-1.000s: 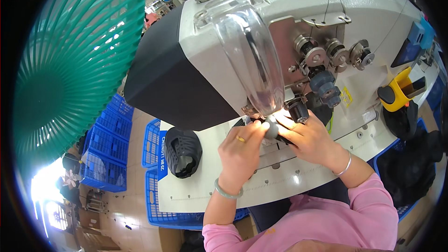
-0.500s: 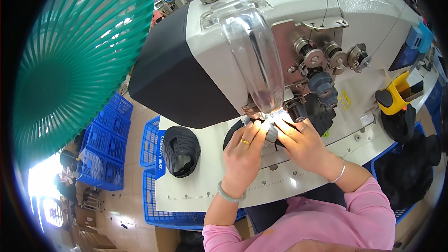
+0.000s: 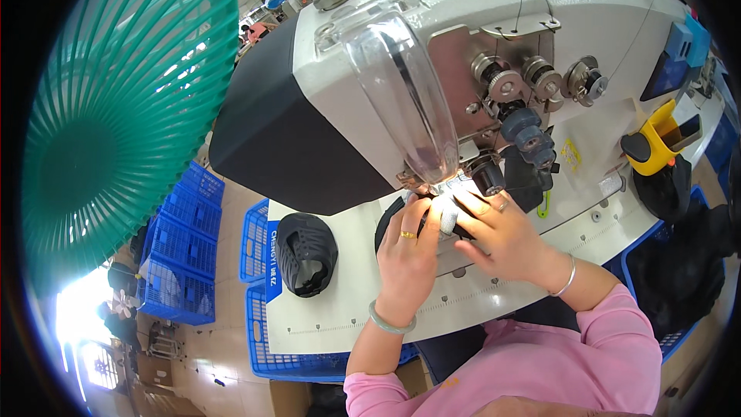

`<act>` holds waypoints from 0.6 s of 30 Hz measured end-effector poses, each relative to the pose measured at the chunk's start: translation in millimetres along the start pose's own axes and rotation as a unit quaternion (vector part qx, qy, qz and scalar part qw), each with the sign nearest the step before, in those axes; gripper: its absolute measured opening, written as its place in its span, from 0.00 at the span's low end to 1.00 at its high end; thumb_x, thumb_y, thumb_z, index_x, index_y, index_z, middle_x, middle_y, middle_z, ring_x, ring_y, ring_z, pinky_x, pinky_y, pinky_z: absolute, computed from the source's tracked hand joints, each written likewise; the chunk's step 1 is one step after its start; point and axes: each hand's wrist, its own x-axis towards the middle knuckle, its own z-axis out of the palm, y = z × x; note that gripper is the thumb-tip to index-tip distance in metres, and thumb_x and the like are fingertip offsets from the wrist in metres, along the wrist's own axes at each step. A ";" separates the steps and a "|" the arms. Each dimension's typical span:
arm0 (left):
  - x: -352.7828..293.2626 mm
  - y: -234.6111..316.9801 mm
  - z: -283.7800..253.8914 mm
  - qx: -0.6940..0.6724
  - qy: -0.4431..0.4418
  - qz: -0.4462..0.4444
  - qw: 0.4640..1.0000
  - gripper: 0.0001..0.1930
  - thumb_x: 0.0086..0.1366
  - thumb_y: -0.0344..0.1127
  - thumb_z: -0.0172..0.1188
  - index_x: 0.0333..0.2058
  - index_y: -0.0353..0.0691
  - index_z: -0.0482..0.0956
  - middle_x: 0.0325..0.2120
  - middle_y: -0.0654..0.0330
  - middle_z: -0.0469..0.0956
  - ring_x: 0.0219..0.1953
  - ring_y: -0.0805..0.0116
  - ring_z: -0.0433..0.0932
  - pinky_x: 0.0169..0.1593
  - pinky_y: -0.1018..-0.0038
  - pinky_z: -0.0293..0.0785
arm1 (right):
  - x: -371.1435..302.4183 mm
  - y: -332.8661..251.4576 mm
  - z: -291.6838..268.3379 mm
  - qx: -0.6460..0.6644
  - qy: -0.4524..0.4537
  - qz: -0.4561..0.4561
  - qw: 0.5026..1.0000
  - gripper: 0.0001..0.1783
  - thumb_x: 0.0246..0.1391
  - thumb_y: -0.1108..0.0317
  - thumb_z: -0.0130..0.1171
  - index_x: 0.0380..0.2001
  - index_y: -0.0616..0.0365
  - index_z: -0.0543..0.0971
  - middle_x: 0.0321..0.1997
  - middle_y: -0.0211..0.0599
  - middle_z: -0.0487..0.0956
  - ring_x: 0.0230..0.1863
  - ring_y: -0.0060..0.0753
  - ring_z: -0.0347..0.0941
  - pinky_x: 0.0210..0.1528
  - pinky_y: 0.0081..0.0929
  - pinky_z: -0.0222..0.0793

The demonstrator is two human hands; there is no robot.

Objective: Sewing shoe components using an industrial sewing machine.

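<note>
A dark shoe upper [image 3: 387, 220] lies under the lit needle area of a sewing machine [image 3: 328, 100], largely covered by my hands. A light grey patch of it shows between them. My left hand [image 3: 409, 255] is closed on its left side, fingertips close to the needle. On the other side my right hand [image 3: 502, 239] rests stretched fingers on the work, with its thumb spread away. The clear guard [image 3: 409, 93] hangs just above my fingertips, and the stitching point itself is lost in glare. A finished-looking black shoe [image 3: 306, 255] stands left of my left hand.
A green fan cage [image 3: 131, 108] fills the upper left. Blue crates [image 3: 181, 251] are stacked on the floor. A yellow holder [image 3: 656, 143] sits at the right of the machine table [image 3: 355, 309]. Black pieces [image 3: 679, 262] fill a crate at the lower right.
The whole view has shifted slightly. My right thumb has moved away from the work and spread out. My left hand stays on the shoe upper by the needle.
</note>
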 end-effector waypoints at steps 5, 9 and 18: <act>-3.1 -2.1 5.3 -0.066 0.070 -0.011 0.995 0.18 0.46 0.20 0.62 0.40 0.36 0.82 0.41 0.58 0.78 0.39 0.59 0.78 0.42 0.69 0.77 | 3.5 13.1 -9.6 0.010 0.057 0.069 0.996 0.19 0.48 0.71 0.62 0.46 0.57 0.77 0.49 0.50 0.71 0.47 0.50 0.71 0.50 0.39 0.71; -1.8 0.6 8.0 -0.181 0.098 -0.118 0.971 0.15 0.49 0.20 0.64 0.38 0.39 0.84 0.36 0.59 0.80 0.35 0.60 0.78 0.40 0.70 0.75 | 6.8 13.7 -12.2 -0.009 -0.084 0.126 0.988 0.18 0.51 0.67 0.61 0.47 0.52 0.77 0.32 0.42 0.74 0.36 0.43 0.74 0.39 0.37 0.73; -1.8 2.7 7.0 -0.081 0.099 -0.043 0.991 0.15 0.48 0.21 0.66 0.38 0.40 0.84 0.36 0.59 0.80 0.35 0.58 0.79 0.47 0.63 0.77 | 8.9 9.6 -9.8 -0.004 -0.079 0.124 0.989 0.17 0.54 0.64 0.60 0.48 0.50 0.78 0.28 0.41 0.72 0.27 0.43 0.75 0.26 0.38 0.72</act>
